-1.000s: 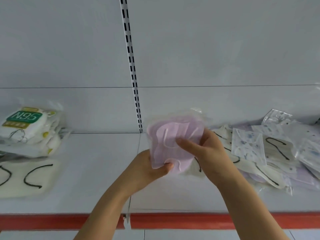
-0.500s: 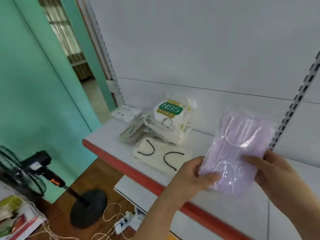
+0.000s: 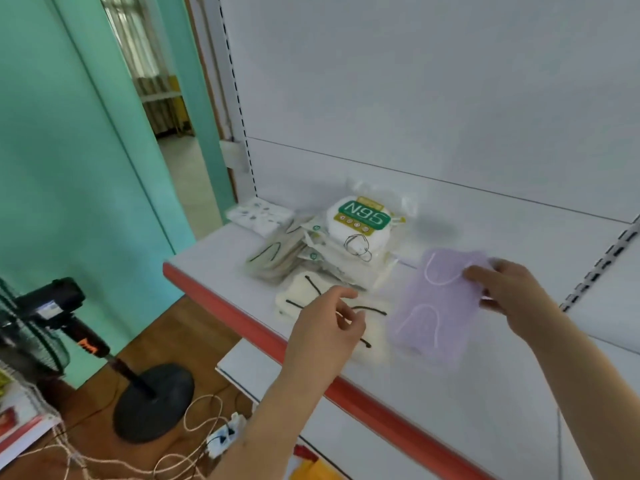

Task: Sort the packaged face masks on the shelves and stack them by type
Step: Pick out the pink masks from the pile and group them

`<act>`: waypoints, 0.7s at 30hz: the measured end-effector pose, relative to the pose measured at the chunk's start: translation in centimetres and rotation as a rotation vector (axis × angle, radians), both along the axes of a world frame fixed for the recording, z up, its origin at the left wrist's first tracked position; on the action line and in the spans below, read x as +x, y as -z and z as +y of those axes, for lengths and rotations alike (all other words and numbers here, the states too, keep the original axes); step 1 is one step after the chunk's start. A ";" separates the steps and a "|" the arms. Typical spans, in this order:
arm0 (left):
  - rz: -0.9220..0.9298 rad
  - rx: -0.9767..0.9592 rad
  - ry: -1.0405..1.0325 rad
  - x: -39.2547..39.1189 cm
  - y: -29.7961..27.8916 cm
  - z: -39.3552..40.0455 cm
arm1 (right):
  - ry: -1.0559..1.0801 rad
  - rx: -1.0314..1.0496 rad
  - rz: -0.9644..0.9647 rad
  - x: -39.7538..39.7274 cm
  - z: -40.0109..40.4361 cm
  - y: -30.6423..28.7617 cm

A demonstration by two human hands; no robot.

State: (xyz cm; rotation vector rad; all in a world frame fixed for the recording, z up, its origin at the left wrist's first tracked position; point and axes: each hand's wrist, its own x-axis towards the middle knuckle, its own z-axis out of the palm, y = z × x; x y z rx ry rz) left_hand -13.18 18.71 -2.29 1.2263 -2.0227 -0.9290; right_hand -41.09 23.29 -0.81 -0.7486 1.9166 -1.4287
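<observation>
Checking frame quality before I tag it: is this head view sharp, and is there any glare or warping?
Head view: motion-smeared on the left hand, right hand and purple mask pack; N95 pack legible; shelf edge bowed by the wide lens; soft, even light, no strong glare.

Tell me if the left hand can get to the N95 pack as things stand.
Probably yes: the left hand is open and holds nothing, hovering over the cream pack just in front of the N95 pack, which tops its pile uncovered.

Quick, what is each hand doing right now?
Left hand: open, loosely curled, holding nothing.
Right hand: pinching the purple mask pack.
</observation>
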 end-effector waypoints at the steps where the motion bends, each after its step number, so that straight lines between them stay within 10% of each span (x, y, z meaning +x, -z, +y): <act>1: -0.105 -0.134 0.005 -0.1 0.6 -0.1 | -0.010 0.079 0.046 -0.6 -0.1 1.0; 14: -0.657 -0.301 0.239 -3.0 3.9 -0.7 | 0.234 0.253 0.370 -0.2 -0.3 4.7; 21: -0.209 -0.427 0.327 -8.6 1.6 3.5 | 0.141 0.269 0.515 -0.9 5.4 2.8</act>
